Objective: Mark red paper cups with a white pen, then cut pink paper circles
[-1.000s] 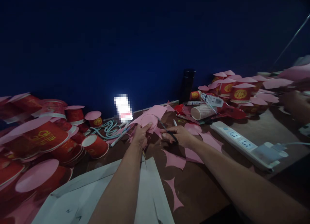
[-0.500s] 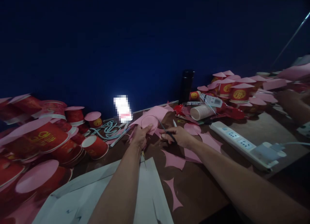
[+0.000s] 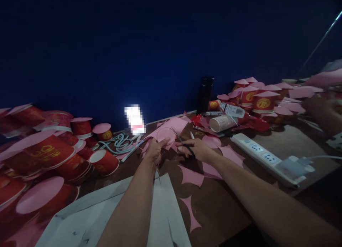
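My left hand [image 3: 157,150] pinches a piece of pink paper [image 3: 165,134] that has a circle outlined on it, the thumb lying on top. Closed around the handles of dark scissors [image 3: 190,149] is my right hand [image 3: 199,150]. The scissor blades point up and left, apart from each other at the right edge of the circle. Behind the held piece lies more pink paper [image 3: 180,124]. Beside my right hand rest a cut pink disc [image 3: 212,141] and pink offcuts with curved edges [image 3: 191,176].
Red paper cups topped with pink discs crowd the left [image 3: 57,150] and back right [image 3: 263,102]. A power strip [image 3: 256,150] lies at right, a black bottle [image 3: 205,93] behind. A lit phone [image 3: 135,119] leans at the back. At far right is another person's hand [image 3: 317,106].
The scissor blades have opened wider at the circle's edge. My left hand keeps its grip on the paper. The other person's hand at far right has shifted slightly.
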Demonstrator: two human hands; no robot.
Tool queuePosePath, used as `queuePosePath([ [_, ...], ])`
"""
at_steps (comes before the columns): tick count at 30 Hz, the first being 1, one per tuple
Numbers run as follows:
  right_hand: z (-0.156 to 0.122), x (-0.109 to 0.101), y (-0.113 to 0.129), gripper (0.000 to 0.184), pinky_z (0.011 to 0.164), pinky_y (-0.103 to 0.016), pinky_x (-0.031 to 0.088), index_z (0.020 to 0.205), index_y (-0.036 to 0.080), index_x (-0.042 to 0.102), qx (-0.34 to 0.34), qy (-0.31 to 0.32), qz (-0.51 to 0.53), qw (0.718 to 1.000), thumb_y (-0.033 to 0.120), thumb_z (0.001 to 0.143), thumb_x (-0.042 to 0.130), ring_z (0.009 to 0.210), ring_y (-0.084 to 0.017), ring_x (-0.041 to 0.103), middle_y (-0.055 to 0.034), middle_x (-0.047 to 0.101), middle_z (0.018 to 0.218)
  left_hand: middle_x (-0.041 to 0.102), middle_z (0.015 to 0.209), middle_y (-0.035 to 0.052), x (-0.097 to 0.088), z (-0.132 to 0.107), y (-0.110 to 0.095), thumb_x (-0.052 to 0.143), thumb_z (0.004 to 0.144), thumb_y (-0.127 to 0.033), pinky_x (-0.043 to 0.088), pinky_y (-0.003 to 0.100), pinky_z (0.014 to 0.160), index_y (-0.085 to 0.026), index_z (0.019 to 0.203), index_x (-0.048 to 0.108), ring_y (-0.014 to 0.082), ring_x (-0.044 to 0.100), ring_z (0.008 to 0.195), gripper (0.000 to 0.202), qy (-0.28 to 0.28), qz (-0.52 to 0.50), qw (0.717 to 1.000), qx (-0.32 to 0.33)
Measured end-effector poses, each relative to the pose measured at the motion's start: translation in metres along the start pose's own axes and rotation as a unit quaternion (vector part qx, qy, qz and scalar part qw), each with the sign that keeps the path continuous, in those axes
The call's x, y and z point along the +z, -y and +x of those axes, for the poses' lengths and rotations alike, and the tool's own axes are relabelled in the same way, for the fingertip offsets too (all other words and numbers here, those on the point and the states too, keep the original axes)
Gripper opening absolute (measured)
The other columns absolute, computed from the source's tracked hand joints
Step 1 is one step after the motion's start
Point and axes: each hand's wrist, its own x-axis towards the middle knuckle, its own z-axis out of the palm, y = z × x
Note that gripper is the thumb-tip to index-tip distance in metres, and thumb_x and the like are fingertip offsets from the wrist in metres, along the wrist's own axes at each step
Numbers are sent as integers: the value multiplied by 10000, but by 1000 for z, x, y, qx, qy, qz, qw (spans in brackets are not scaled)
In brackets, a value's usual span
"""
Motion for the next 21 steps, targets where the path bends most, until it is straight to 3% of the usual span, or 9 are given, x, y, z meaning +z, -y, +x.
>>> queuePosePath([
  [8,2,-1,-6,532,522,-228,375,979,100,712,-24,1,-2,1000,497,625,723,521,-80,470,-16,600,622,666,709,26,-2,1,0,822,524,-157,570,343,674,-145,834,516,203,681,706,436,-1,-3,1000,-11],
  [14,-1,0,-1,553,527,-232,381,995,90,710,-26,-7,-10,1000,505,629,717,515,-85,464,4,560,552,676,728,46,-2,1,0,819,541,-169,572,354,691,-133,837,538,220,684,741,409,27,-7,1000,-11],
  [21,-3,1,3,575,523,-242,384,993,91,712,-20,-12,-15,1000,528,619,712,514,-92,461,-2,561,547,675,732,41,-2,0,-2,817,540,-153,577,360,683,-142,851,527,225,685,757,426,7,1,1000,-15],
])
